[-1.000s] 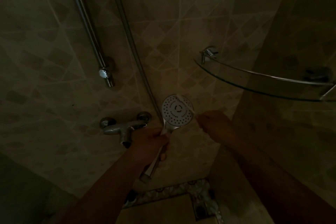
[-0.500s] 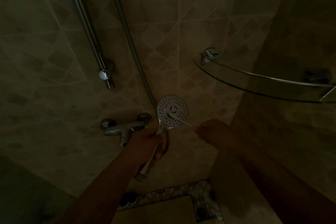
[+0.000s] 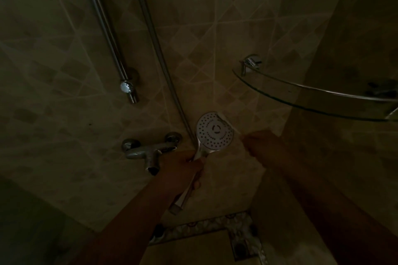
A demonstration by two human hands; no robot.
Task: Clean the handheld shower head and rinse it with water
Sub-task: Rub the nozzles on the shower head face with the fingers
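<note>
While the left hand [image 3: 183,170] grips the shower head [image 3: 214,132] by its handle, nozzle face turned toward the viewer for cleaning, the right hand [image 3: 261,143], at its 3 o'clock, pinches something thin and pale against the rim; too dark to identify.

The shower head [image 3: 215,132] I hold has a white face dotted with rings of dark holes around a small dark broken circle, and its handle is shiny chrome. The wall [image 3: 215,34] is beige-brown tile with pale grout lines crossing in diamonds, some squares darker than others. The tap [image 3: 148,151], rail [image 3: 103,26] and hose [image 3: 155,34] are grey chrome, and the rail's end knob glints white. The shelf [image 3: 312,98] is clear glass with a greenish edge and chrome bracket. Low down runs a border [image 3: 206,229] of mottled pale and dark swirls with reddish touches
</note>
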